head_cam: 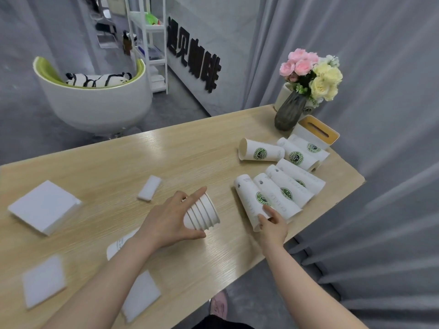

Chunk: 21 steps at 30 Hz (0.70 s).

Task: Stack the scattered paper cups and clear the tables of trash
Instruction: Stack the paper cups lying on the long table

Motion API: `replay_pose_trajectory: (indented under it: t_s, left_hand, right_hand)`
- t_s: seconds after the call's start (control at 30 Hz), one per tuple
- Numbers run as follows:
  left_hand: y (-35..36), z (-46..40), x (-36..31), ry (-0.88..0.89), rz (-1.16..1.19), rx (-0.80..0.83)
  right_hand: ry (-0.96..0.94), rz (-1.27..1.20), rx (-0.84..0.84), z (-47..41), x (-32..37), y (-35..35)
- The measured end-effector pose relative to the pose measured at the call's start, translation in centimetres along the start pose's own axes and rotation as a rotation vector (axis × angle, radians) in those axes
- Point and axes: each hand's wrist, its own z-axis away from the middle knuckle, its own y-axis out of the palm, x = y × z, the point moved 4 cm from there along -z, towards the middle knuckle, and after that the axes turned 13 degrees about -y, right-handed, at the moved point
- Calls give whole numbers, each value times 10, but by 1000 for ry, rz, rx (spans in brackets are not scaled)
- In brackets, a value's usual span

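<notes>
My left hand (167, 220) grips a stack of several nested white paper cups (204, 214), held on its side just above the wooden table (114, 162). My right hand (273, 224) pinches the rim end of a white cup with a green logo (251, 198) that lies on its side. Beside that cup lie three more cups (287, 186) in a row. Farther back, another three cups (285, 151) lie on their sides. One more cup (118, 244) lies partly hidden under my left forearm.
White napkins lie scattered: a thick pile (44, 206) at left, a folded one (150, 187), and two (44, 280) (142, 295) near the front edge. A vase of flowers (291, 112) and a tissue box (316, 132) stand at the far right corner. A round chair (95, 100) stands behind the table.
</notes>
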Motion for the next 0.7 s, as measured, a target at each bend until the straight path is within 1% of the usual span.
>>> replay_pose_trajectory:
  t_s: [0.17, 0.3, 0.43, 0.6, 0.7]
  left_hand:
    - [-2, -2, 1, -2, -8, 8]
    - [-3, -2, 2, -5, -18, 14]
    - [-6, 1, 3, -5, 4, 7]
    - [-12, 5, 3, -7, 23, -31]
    - [-15, 7, 2, -17, 23, -67]
  right_hand:
    - [-38, -133, 34, 3, 11, -8]
    - [-54, -237, 107, 4, 28, -15]
    - [-126, -271, 209, 1, 50, -24]
    - [-147, -347, 332, 2, 74, -29]
    - [-169, -350, 366, 3, 82, -29]
